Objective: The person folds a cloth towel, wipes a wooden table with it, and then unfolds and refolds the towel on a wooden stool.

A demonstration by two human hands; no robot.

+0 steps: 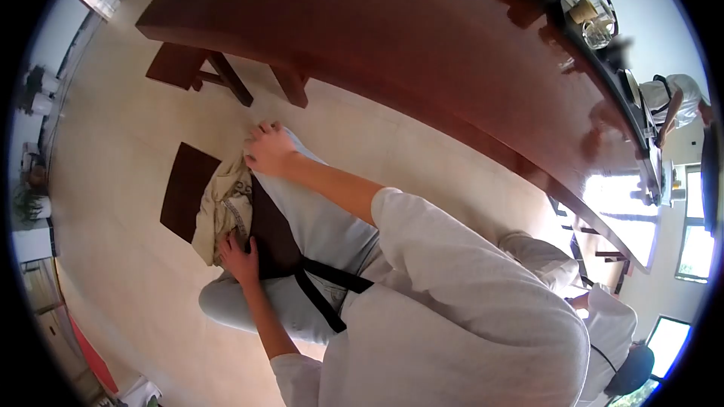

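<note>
A crumpled beige cloth [225,207] with dark lettering lies on a dark brown bench [185,188], between the knees of my grey trousers. Against the cloth's lower edge rests my left hand [240,258], its fingers spread. My right hand [270,151] is over my other knee, at the upper end of the cloth, with fingers bent but apart. Its fingertips are partly hidden, and no firm grip on the cloth shows. A black strap [320,301] hangs across my lap.
A large glossy red-brown table [392,38] spans the top, with a wooden stool [177,65] by its end. Glassware [596,29] stands on its far side. One person [670,102] is beyond the table; other people [607,332] are at lower right. Potted plants [34,200] line the left wall.
</note>
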